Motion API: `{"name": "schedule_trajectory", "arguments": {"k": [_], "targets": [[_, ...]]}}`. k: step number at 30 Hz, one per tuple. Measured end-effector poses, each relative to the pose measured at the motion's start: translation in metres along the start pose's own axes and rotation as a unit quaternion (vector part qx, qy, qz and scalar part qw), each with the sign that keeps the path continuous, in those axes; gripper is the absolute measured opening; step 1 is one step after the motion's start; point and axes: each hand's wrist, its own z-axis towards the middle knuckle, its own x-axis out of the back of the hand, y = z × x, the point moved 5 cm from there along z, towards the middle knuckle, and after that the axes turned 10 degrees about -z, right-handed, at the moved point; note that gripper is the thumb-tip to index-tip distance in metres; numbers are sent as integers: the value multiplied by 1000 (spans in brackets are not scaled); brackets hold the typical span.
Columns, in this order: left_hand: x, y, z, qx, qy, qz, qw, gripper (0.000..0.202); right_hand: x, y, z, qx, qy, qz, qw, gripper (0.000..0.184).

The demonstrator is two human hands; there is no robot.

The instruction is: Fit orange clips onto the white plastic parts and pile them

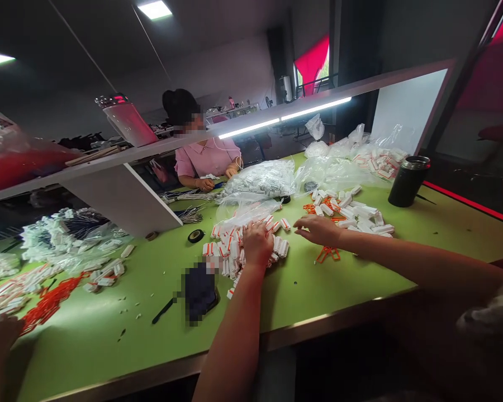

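Note:
My left hand lies palm down over a heap of small white plastic housings with orange strips, its fingers spread across the pieces. To the right, my right hand hovers just above the green table, fingers stretched out and slightly apart with nothing visible in them. A single white-and-orange housing lies just left of its fingertips. Beyond and right of that hand is a second pile of plain white housings, with loose orange plastic frames beside it.
Clear bags of white parts stand behind the heap. A black tape roll and a partly blurred dark phone-like object lie to its left. A black flask stands at the right edge. A co-worker sits opposite; another person's hand is far left.

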Motion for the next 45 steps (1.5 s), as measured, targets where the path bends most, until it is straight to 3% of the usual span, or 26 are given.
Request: {"name": "schedule_trajectory", "arguments": {"k": [6,9,12,17,20,23,26,29,32,37,45], "targets": [[-2,8,-3,7,-20,1,1000,52,-15,-17,50,-29,-65,-88,994,38],[-1,12,-4,16,-24,2,1000,57,-28,-15,60,-18,-94,-87,992,25],[-1,18,-4,8,-15,-12,1000,55,-35,-6,59,-11,-96,-80,992,17],[0,25,-4,-27,9,-89,996,48,-39,8,44,-12,-83,-63,995,37],[-2,26,-4,-19,23,-190,981,44,-37,10,32,2,-50,-8,999,38],[-10,24,-6,55,20,-351,934,45,-23,7,16,20,47,100,994,36],[-26,31,-12,142,-47,-538,829,54,-4,0,-5,38,146,185,971,33],[-38,46,-21,189,-111,-664,715,54,12,-6,-24,46,197,220,954,23],[-40,52,-28,234,-111,-706,659,50,23,-6,-37,43,204,244,947,17],[-32,51,-29,272,-95,-709,644,50,30,7,-41,34,151,253,955,17],[-25,47,-30,273,-75,-679,678,49,29,9,-40,56,144,215,964,14]]}}
